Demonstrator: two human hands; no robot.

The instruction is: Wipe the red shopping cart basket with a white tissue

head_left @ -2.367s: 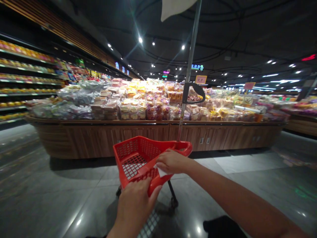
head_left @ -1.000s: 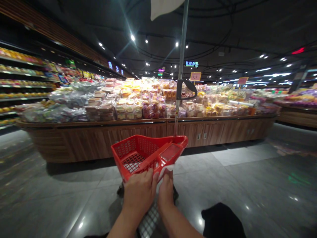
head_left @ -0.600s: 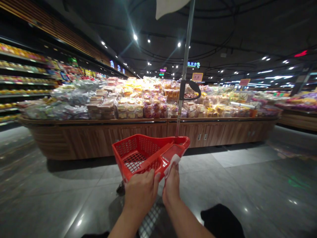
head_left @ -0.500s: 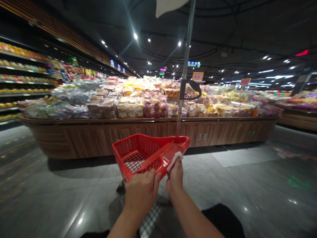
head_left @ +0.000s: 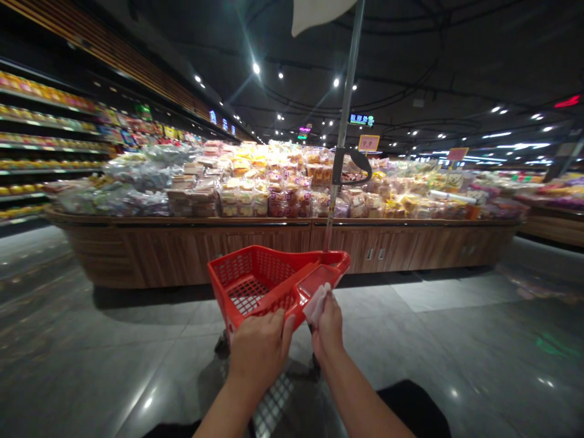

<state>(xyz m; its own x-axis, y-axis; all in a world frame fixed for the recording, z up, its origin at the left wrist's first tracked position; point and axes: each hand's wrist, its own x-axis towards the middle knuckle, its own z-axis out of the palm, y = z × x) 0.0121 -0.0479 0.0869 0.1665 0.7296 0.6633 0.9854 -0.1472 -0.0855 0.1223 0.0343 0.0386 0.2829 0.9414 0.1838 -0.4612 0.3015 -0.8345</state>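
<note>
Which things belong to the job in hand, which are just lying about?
In use:
red cart, left hand on its edge
white tissue or cloth, in right hand

Just around:
wooden stand
packaged food on it
price sign

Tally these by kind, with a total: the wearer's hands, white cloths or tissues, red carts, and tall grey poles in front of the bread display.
Hands: 2, the left hand and the right hand
White cloth or tissue: 1, in the right hand
Red cart: 1
Grey pole: 1
Total: 5
</note>
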